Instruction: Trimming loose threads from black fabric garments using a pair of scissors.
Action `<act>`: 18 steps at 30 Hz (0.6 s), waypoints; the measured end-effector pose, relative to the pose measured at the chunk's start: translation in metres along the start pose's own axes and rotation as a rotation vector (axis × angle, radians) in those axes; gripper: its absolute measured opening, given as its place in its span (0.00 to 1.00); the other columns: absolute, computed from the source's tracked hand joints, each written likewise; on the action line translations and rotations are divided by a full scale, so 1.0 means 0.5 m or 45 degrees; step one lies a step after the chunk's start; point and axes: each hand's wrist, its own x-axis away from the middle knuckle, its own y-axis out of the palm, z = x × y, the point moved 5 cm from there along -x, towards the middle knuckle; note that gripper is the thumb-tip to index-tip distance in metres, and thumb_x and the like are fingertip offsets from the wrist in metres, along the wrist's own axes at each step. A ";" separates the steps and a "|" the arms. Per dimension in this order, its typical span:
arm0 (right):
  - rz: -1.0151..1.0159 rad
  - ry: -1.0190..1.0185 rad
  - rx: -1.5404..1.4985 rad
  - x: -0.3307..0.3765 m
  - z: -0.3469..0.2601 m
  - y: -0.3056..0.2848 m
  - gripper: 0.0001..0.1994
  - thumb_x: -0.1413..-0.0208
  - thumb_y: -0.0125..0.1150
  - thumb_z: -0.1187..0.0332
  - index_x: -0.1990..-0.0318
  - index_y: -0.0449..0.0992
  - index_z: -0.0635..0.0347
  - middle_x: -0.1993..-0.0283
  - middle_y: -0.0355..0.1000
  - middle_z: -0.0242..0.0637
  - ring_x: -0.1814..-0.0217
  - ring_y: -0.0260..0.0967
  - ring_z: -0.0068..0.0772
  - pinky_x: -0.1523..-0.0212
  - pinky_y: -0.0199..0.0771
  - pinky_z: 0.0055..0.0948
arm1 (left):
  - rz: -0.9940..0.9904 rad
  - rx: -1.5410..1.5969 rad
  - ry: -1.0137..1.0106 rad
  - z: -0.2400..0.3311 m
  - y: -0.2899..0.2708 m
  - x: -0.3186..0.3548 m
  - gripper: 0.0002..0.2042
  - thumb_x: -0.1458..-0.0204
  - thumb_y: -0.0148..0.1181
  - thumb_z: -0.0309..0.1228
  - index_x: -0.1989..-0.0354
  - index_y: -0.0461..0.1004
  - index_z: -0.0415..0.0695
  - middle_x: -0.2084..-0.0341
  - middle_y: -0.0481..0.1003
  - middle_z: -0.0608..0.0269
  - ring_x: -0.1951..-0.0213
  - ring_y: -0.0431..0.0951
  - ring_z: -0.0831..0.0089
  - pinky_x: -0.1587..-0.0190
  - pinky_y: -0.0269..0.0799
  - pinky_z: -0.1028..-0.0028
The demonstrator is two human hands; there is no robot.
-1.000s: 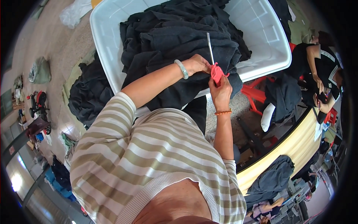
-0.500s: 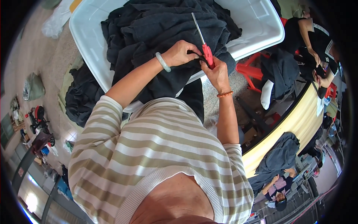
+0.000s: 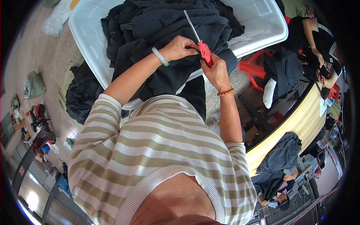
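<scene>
Above the white tub [image 3: 93,48], red-handled scissors [image 3: 204,51] were gripped in the right hand [image 3: 215,71] while dark fabric [image 3: 165,26] was pinched by the left hand [image 3: 180,48], so those fingers risked being nicked.

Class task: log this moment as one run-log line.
left hand: on dark garment | right hand: grips red-handled scissors | garment in white bin
</scene>
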 end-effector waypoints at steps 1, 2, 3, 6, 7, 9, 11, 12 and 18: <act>-0.002 0.000 -0.001 0.001 0.005 0.003 0.09 0.52 0.62 0.72 0.65 0.74 0.68 0.74 0.71 0.51 0.72 0.72 0.48 0.67 0.70 0.37 | -0.010 -0.041 -0.015 0.002 0.000 0.000 0.09 0.49 0.62 0.27 0.61 0.78 0.36 0.69 0.79 0.65 0.64 0.75 0.83 0.58 0.71 0.79; 0.033 -0.069 0.009 0.002 0.004 0.005 0.09 0.52 0.62 0.72 0.65 0.74 0.68 0.73 0.71 0.52 0.71 0.72 0.51 0.67 0.70 0.38 | -0.009 -0.040 -0.016 0.005 -0.001 0.000 0.09 0.49 0.62 0.27 0.61 0.78 0.36 0.69 0.79 0.65 0.64 0.75 0.83 0.58 0.71 0.79; 0.067 -0.138 0.018 0.004 0.004 0.006 0.08 0.52 0.61 0.73 0.65 0.74 0.68 0.72 0.72 0.53 0.70 0.72 0.53 0.67 0.70 0.38 | -0.019 -0.038 -0.031 0.007 -0.001 0.001 0.09 0.49 0.62 0.27 0.61 0.78 0.36 0.69 0.79 0.65 0.64 0.75 0.83 0.58 0.71 0.79; 0.155 -0.174 0.105 0.008 0.017 0.009 0.08 0.52 0.61 0.74 0.65 0.74 0.68 0.73 0.71 0.52 0.73 0.71 0.47 0.67 0.69 0.36 | -0.062 -0.037 -0.031 0.008 0.006 -0.003 0.09 0.48 0.62 0.27 0.61 0.78 0.36 0.69 0.79 0.65 0.64 0.75 0.83 0.58 0.71 0.79; 0.150 -0.176 0.101 0.007 0.012 0.006 0.08 0.52 0.61 0.74 0.65 0.74 0.68 0.73 0.71 0.52 0.73 0.71 0.47 0.67 0.69 0.36 | -0.089 -0.042 -0.020 0.005 0.007 -0.002 0.09 0.48 0.62 0.27 0.61 0.77 0.36 0.69 0.79 0.65 0.64 0.75 0.83 0.58 0.71 0.79; 0.043 0.001 -0.103 0.005 0.017 -0.002 0.07 0.50 0.61 0.73 0.65 0.73 0.69 0.77 0.70 0.42 0.77 0.65 0.31 0.71 0.66 0.30 | -0.078 0.040 -0.010 -0.002 0.010 -0.004 0.09 0.47 0.61 0.27 0.60 0.77 0.36 0.69 0.78 0.65 0.64 0.74 0.83 0.58 0.71 0.79; -0.030 0.082 -0.224 -0.002 0.021 -0.013 0.06 0.50 0.61 0.74 0.68 0.73 0.68 0.79 0.66 0.40 0.77 0.64 0.28 0.72 0.65 0.29 | -0.075 0.122 0.007 0.001 0.014 -0.007 0.09 0.47 0.61 0.27 0.60 0.77 0.36 0.68 0.78 0.66 0.65 0.74 0.83 0.59 0.71 0.80; -0.104 0.163 -0.342 -0.005 0.027 -0.014 0.06 0.50 0.61 0.74 0.71 0.72 0.67 0.82 0.62 0.38 0.78 0.63 0.25 0.73 0.64 0.28 | -0.042 0.105 0.058 0.006 0.016 -0.006 0.08 0.46 0.60 0.27 0.60 0.76 0.37 0.68 0.78 0.66 0.65 0.74 0.83 0.59 0.71 0.80; -0.198 0.314 -0.666 -0.001 -0.017 -0.098 0.02 0.48 0.63 0.75 0.68 0.77 0.63 0.73 0.68 0.21 0.72 0.62 0.14 0.69 0.64 0.18 | 0.470 -0.619 0.371 0.104 -0.049 0.095 0.31 0.62 0.71 0.43 0.47 0.69 0.47 0.48 0.69 0.55 0.43 0.64 0.57 0.42 0.57 0.57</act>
